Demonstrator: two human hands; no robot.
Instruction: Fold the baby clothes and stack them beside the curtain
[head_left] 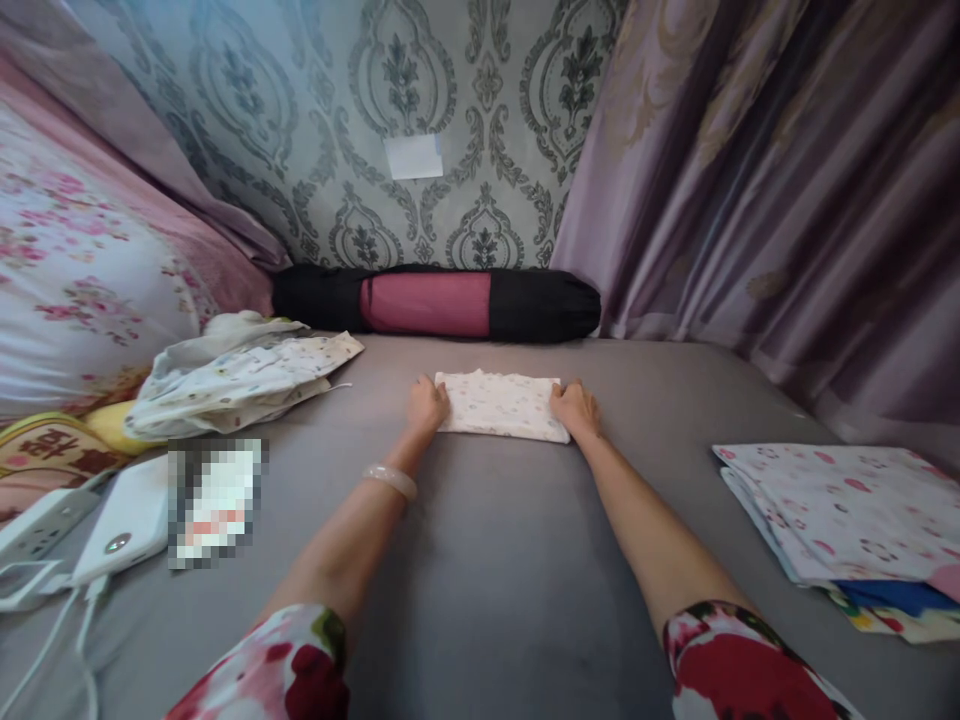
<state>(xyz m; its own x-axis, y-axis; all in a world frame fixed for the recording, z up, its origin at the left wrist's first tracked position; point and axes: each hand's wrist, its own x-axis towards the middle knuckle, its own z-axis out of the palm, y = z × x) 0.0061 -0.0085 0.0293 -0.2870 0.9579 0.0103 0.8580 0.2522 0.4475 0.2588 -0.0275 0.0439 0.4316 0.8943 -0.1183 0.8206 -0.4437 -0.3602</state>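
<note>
A small rectangle of folded white cloth with a faint, pale print (501, 405) is held flat at its two short ends, lying on a smooth grey fabric surface (510, 560). Its left end is pinched by the curled fingers of the left hand (430, 403), and its right end is gripped the same way by the right hand (576, 408). A pale, rounded bangle (390, 481) is worn on the left wrist. Beyond the fingertips, a long black cylindrical bag with a maroon middle panel (426, 304) is laid along the foot of a grey damask-patterned wall (405, 70). To the left of the left fingers, a loose heap of white, small-patterned cloth (240, 375) is seen; nearer the viewer than that heap, a white plastic power bank (127, 520) is placed, with a white cable plugged into it. Well to the right of the right fingers, and nearer the viewer, a flat pile of folded printed fabrics, white with pink motifs on top (840, 500), is set down.
</note>
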